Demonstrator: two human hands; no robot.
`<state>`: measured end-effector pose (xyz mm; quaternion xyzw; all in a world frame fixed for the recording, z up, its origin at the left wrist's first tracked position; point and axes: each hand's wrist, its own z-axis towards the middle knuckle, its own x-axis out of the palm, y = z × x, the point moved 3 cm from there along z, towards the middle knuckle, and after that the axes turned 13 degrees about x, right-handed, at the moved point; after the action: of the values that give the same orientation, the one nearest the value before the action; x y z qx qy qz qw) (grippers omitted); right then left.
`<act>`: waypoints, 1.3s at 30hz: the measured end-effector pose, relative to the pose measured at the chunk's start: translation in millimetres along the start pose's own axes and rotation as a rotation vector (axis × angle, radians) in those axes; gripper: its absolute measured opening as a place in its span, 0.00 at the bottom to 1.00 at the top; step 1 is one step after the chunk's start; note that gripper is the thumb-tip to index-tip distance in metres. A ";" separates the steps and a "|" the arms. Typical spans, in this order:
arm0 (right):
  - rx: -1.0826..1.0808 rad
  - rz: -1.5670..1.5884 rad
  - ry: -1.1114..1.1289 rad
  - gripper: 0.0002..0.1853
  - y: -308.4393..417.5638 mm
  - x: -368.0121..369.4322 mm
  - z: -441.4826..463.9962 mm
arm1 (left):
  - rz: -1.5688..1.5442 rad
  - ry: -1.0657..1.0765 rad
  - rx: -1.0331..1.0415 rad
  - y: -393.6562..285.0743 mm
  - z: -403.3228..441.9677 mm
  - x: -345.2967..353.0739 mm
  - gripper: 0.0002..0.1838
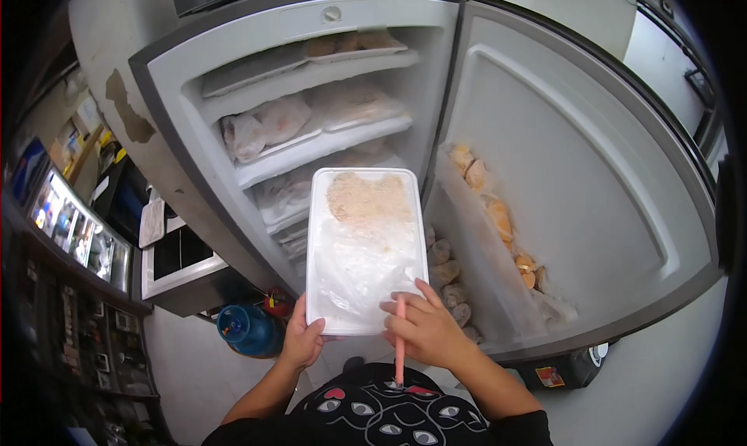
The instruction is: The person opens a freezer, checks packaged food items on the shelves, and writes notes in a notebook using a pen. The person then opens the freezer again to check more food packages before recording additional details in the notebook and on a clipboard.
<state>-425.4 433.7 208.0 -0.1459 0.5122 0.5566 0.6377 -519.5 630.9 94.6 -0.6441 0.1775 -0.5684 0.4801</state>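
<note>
A white rectangular tray (313,244) is held up in front of the open freezer. Pale tan crumbs (369,197) lie at its far end, and a clear plastic bag (358,263) covers much of the rest. My left hand (303,337) is closed on the tray's near left corner, thumb on the rim. At the near right corner, my right hand (428,327) has a slim pink pen (400,345) between its fingers, pointing down. Some of its fingers rest over the tray's edge and the plastic.
Bagged food on trays fills the frosty freezer shelves (327,138). The freezer door (576,150) stands wide to the right, with orange-tan food pieces (498,216) in its bin. A blue gas cylinder (249,329) stands on the floor to the left.
</note>
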 end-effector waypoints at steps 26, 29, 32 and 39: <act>0.389 0.272 -1.419 0.15 -62.6 -170.8 -233.1 | 0.180 0.089 0.235 -33.9 87.0 89.1 0.28; 0.441 0.357 -1.368 0.15 -76.1 -166.1 -233.7 | 0.204 0.085 0.261 -35.1 81.2 104.9 0.29; 0.450 0.411 -1.329 0.14 -78.3 -164.1 -230.3 | 0.210 0.095 0.284 -39.2 75.4 117.8 0.29; 0.428 0.403 -1.303 0.14 -74.6 -162.3 -222.2 | 0.172 0.064 0.307 -39.2 77.2 108.2 0.30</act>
<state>-447.0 149.5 215.6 0.4423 0.1420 0.5247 0.7133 -430.8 598.0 195.9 -0.5273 0.1584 -0.5658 0.6138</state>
